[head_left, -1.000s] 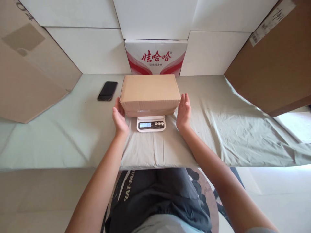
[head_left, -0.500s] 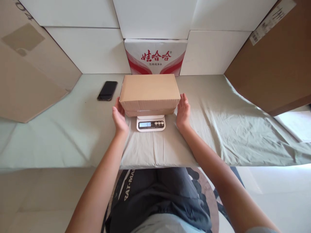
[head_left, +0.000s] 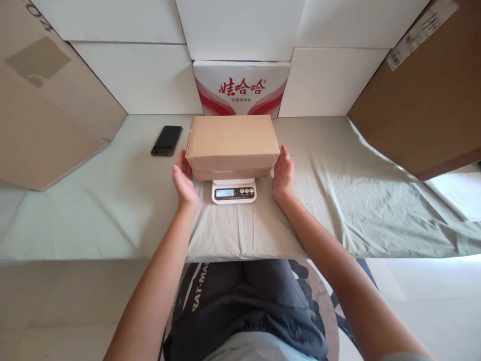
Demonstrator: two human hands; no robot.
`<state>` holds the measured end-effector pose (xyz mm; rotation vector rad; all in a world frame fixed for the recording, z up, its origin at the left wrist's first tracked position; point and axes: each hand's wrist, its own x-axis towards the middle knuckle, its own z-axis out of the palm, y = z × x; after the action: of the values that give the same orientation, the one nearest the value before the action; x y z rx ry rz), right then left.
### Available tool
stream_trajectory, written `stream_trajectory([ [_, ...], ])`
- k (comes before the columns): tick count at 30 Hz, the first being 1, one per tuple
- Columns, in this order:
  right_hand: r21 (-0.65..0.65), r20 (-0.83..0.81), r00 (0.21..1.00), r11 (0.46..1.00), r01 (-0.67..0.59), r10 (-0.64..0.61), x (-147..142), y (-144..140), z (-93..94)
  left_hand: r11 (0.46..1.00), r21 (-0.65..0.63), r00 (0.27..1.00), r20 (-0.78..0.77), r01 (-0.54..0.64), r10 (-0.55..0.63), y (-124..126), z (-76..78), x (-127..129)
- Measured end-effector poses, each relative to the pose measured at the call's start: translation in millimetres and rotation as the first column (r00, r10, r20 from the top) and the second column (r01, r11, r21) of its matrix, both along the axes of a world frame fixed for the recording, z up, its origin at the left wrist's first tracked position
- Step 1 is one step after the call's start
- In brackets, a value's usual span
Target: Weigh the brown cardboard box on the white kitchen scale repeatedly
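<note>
A closed brown cardboard box [head_left: 232, 135] rests on a small white digital scale [head_left: 233, 191], whose lit display shows a number. My left hand [head_left: 183, 181] stands flat against the box's lower left side, fingers straight. My right hand [head_left: 283, 173] stands the same way at the box's lower right side, fingertips touching or nearly touching it. Neither hand curls around anything, and the box sits level on the scale.
A black phone [head_left: 167, 140] lies on the grey-green cloth [head_left: 338, 200] to the left. A red-and-white printed carton [head_left: 240, 90] and white boxes stand behind. Large cardboard sheets lean at the left [head_left: 45, 110] and right [head_left: 424, 105].
My right hand has moved left, from a small gap away to right up against the box's side. The scale reading went from 51 to 52. My left hand barely moved.
</note>
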<state>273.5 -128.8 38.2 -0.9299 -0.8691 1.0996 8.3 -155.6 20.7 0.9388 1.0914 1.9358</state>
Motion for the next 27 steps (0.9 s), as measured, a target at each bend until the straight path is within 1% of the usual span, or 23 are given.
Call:
stream_trajectory([
  [7,-0.014,-0.002,1.000,1.000,0.006,-0.006,-0.8,-3.0,4.1,1.000,0.012,1.000,-0.014,0.026,-0.026,-1.1,2.1,0.8],
  [14,-0.015,-0.009,1.000,1.000,0.007,-0.007,-1.1,-3.6,5.0,1.000,0.001,0.999,-0.024,0.029,-0.029,0.2,1.0,4.7],
  [20,-0.004,0.012,1.000,1.000,-0.011,0.011,-1.4,-5.2,3.8,1.000,-0.002,0.999,-0.029,0.015,-0.015,-1.1,3.2,5.6],
  [27,0.014,0.032,0.999,1.000,-0.025,0.024,0.1,-8.6,7.0,1.000,0.026,0.996,-0.084,0.015,-0.013,-3.5,5.0,7.4],
])
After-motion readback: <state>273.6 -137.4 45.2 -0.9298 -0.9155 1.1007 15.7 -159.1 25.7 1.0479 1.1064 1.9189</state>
